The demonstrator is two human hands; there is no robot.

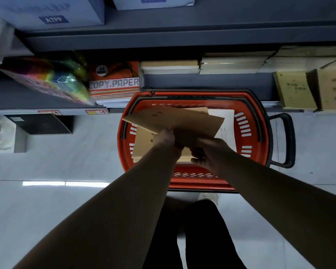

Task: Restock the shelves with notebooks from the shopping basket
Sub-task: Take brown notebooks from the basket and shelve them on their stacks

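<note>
grey shelving is seen across the upper frame, just beyond the red basket. over the basket at centre, a brown notebook is gripped along its lower edge by the left hand and right hand, its long axis lying left to right.

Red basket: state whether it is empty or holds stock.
Not empty: a brown notebook stack and white paper lie in the red basket, under the lifted notebooks.

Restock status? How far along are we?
Done: stacks of notebooks already sit on the shelf; whether from this run, cannot tell. In hand: left hand and right hand grip a brown notebook over the red basket. Left: a pile of notebooks lies in it.
</note>
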